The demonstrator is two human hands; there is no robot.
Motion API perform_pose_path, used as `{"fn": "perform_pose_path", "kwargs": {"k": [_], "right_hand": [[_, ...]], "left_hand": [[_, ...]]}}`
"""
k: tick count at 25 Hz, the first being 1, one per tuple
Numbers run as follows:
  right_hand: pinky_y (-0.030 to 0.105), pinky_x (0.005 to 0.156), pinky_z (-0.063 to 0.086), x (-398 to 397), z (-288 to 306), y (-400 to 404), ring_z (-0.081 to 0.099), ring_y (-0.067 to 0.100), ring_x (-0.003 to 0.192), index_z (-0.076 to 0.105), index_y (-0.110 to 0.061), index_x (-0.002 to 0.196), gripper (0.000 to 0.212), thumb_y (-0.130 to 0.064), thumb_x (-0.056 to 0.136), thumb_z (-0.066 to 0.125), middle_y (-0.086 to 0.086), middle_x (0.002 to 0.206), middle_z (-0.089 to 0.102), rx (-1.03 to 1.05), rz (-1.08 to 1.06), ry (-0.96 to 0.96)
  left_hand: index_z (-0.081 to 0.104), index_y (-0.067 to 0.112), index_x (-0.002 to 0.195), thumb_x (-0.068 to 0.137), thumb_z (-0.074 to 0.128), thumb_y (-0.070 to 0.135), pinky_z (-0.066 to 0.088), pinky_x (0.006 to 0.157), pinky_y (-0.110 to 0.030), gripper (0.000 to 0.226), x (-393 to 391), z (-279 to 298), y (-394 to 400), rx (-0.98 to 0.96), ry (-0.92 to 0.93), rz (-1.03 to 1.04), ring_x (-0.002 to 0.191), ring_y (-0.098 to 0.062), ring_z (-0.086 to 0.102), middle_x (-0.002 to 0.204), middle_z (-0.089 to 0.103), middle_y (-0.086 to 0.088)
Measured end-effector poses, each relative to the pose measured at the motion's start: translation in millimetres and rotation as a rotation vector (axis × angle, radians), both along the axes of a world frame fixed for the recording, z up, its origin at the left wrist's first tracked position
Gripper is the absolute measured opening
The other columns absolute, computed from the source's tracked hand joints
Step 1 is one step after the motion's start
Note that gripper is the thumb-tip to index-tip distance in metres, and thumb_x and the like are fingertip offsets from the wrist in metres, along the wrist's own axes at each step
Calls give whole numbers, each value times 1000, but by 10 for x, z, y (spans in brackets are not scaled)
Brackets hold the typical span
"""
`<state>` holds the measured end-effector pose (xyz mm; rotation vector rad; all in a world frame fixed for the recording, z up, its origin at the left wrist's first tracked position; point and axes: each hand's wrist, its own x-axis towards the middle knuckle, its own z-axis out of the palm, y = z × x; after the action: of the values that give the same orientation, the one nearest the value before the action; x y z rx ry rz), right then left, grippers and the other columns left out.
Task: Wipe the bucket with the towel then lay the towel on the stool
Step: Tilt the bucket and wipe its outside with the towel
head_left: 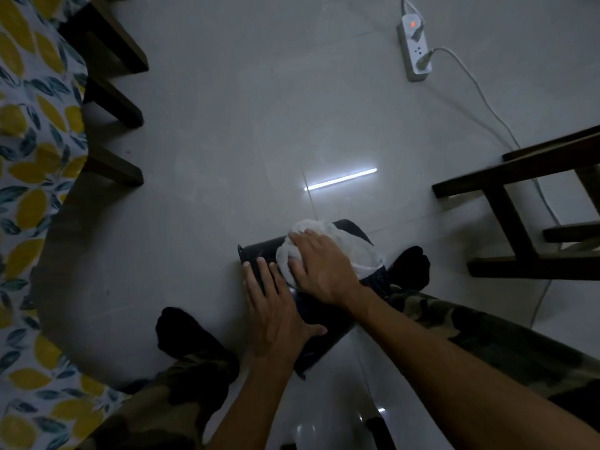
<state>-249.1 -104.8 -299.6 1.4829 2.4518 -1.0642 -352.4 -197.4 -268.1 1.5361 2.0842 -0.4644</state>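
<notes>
This looks like a room in a home, dimly lit, with a glossy pale tiled floor (246, 131) that mirrors a ceiling tube light. A lemon-print cloth (29, 157) drapes furniture on dark wooden legs (113, 102), another dark wooden frame (519, 203) stands at the right, and a white power strip (414, 50) with plugged-in cables lies on the floor.

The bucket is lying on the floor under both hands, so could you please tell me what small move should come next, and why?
Probably slide the right hand with the towel toward the left hand. The towel is bunched at the far end of the bucket, so the dark side nearer the person looks unwiped, and the left hand is steadying it.
</notes>
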Motion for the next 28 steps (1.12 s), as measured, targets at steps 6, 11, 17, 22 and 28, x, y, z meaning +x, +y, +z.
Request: {"fn": "perform_pose_path", "kwargs": {"k": [6,11,17,22,28], "right_hand": [[40,129,11,429,229,-379,21,21,158,32,-14,161,62,-45,108,28,7,168,32,47,204,35],[48,121,31,-135,6,173,46,32,144,46,-11,151,55,-42,107,34,15,152,53,-48,94,-90],[45,111,40,-256,-173,320,60,31,127,54,-13,144,48,-39,105,44,13,138,65,-8,30,-69],[42,128,13,394,46,-317,25,21,156,35,-21,159,60,-45,105,38,2,165,38,58,176,66],[48,122,28,544,-66,-36,44,30,145,47,-16,151,59,-41,99,38,7,152,53,193,-15,35]], "left_hand": [[-3,0,159,50,16,107,-7,119,-63,153,0,-126,-6,-62,4,-78,150,-49,-17,164,-6,-31],[-12,1,157,48,58,97,-12,120,-59,161,83,27,-77,-7,-10,23,147,-48,-24,163,-20,-27],[-12,0,155,46,64,94,-10,119,-57,163,96,16,-78,7,6,52,148,-48,-24,162,-22,-26],[9,-1,159,42,58,99,-8,121,-57,161,119,-49,-172,58,-40,21,150,-47,-16,165,-7,-28],[-10,-3,155,49,57,98,-11,119,-59,160,151,21,-135,-3,25,-11,146,-50,-26,161,-22,-30]]}}
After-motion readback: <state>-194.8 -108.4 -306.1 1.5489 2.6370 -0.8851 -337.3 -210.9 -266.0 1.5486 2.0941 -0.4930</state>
